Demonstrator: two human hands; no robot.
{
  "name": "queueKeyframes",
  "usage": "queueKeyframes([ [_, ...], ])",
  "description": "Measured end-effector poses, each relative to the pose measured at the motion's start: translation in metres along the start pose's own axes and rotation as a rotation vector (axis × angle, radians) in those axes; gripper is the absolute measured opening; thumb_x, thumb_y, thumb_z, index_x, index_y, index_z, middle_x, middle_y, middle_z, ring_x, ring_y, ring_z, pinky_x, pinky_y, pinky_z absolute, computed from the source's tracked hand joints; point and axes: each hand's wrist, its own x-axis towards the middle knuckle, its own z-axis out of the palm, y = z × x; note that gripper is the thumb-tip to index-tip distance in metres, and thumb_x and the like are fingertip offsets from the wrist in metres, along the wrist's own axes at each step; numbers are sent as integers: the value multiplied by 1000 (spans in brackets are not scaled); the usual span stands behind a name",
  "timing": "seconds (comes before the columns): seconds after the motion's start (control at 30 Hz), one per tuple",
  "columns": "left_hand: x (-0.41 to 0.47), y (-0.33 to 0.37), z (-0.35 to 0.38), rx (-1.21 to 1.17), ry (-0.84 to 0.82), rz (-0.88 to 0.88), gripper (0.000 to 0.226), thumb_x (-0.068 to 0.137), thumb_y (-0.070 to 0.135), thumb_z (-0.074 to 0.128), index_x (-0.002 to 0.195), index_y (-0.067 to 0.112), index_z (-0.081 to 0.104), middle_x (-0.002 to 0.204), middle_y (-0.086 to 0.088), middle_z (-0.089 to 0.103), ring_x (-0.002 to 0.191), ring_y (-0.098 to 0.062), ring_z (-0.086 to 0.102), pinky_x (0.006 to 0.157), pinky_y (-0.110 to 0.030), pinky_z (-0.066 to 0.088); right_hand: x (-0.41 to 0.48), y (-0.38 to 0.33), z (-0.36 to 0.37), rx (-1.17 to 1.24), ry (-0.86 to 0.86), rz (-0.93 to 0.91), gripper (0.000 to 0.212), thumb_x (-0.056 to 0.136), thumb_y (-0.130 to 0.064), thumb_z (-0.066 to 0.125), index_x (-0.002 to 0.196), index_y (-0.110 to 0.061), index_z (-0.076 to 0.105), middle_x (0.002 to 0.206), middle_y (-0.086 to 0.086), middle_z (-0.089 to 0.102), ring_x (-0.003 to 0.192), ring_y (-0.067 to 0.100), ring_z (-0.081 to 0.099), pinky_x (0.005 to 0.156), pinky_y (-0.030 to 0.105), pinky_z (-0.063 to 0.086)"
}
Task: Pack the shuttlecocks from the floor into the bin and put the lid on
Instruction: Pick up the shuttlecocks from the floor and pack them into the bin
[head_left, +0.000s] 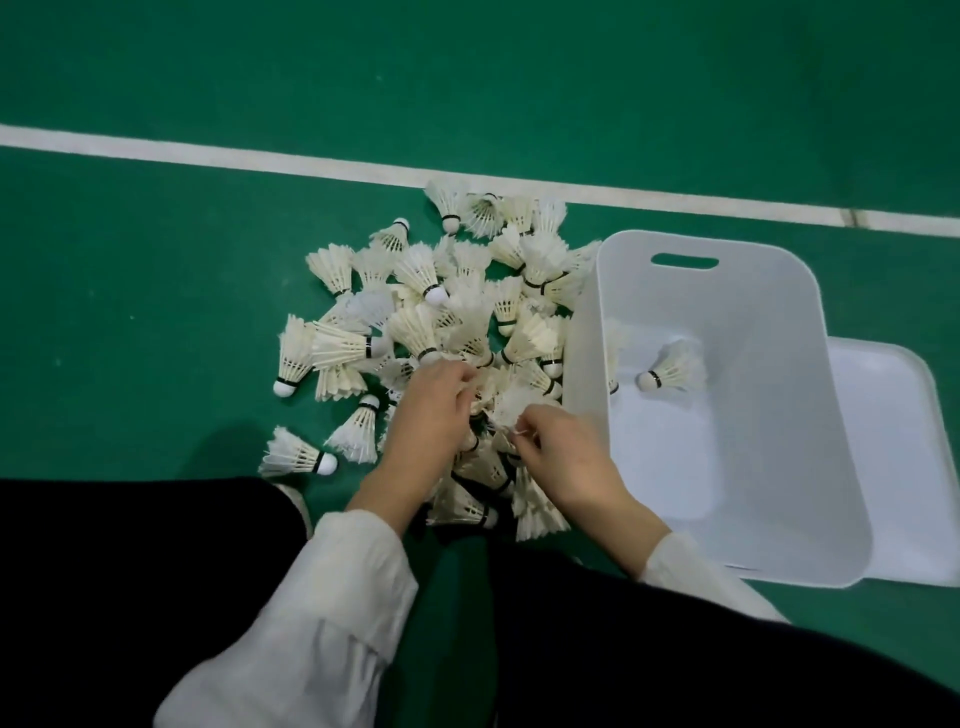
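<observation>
A heap of several white feather shuttlecocks (415, 322) lies on the green floor, left of a translucent white bin (779, 467). Inside the bin lies one shuttlecock (672, 371), with a second one (613, 358) against its left wall. The white lid (898, 467) lies flat on the floor, right of the bin and partly under it. My left hand (431, 410) reaches into the near side of the heap, fingers curled round shuttlecocks. Beside it, my right hand (566, 447) pinches the feathers of a shuttlecock in the heap.
A white court line (260, 158) crosses the floor behind the heap. My dark-trousered knees (130, 571) fill the bottom of the view on both sides. One stray shuttlecock (296, 457) lies near my left knee. Bare green floor stretches to the left and beyond the line.
</observation>
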Motion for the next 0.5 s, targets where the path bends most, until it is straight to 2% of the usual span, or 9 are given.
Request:
queueKeyframes([
  [0.1, 15, -13, 16, 211, -185, -12, 30, 92, 19, 53, 121, 12, 55, 123, -5, 55, 117, -23, 44, 97, -33, 35, 2, 1, 0, -14, -9, 3, 16, 94, -17, 45, 93, -6, 56, 98, 11, 59, 91, 27, 55, 69, 29, 30],
  [0.2, 18, -20, 33, 415, -365, -72, 34, 90, 26, 55, 122, 11, 53, 126, -7, 55, 119, -27, 39, 93, -40, 41, 1, 2, -1, -15, -28, 13, 16, 94, -16, 44, 94, -5, 56, 99, 13, 58, 91, 29, 54, 75, 34, 37],
  [0.27, 17, -22, 39, 469, -325, -70, 24, 92, 21, 51, 112, 10, 58, 119, -6, 59, 114, -26, 40, 83, -40, 45, 1, 2, -1, -13, -33, 10, 16, 94, -16, 44, 93, -5, 55, 100, 13, 57, 92, 29, 53, 77, 35, 38],
  [0.33, 16, -21, 36, 445, -233, -57, 18, 91, 16, 48, 101, 9, 61, 106, -7, 62, 105, -27, 47, 71, -38, 43, 1, 2, -1, 3, -33, 4, 15, 94, -15, 44, 94, -4, 55, 100, 13, 56, 91, 28, 53, 76, 35, 37],
  [0.43, 8, -18, 25, 161, -66, -61, 17, 91, 17, 51, 85, 4, 61, 84, -10, 62, 80, -26, 55, 65, -36, 44, 3, 3, 1, 41, -17, -8, 13, 94, -14, 45, 93, -6, 55, 98, 11, 56, 90, 28, 52, 73, 33, 35],
  [0.5, -4, -18, 11, -25, 39, -96, 15, 92, 19, 54, 85, 6, 58, 82, -4, 59, 75, -17, 55, 64, -28, 40, 4, 3, 3, 54, -4, -11, 12, 94, -13, 45, 91, -7, 55, 97, 10, 56, 89, 27, 52, 72, 33, 34],
])
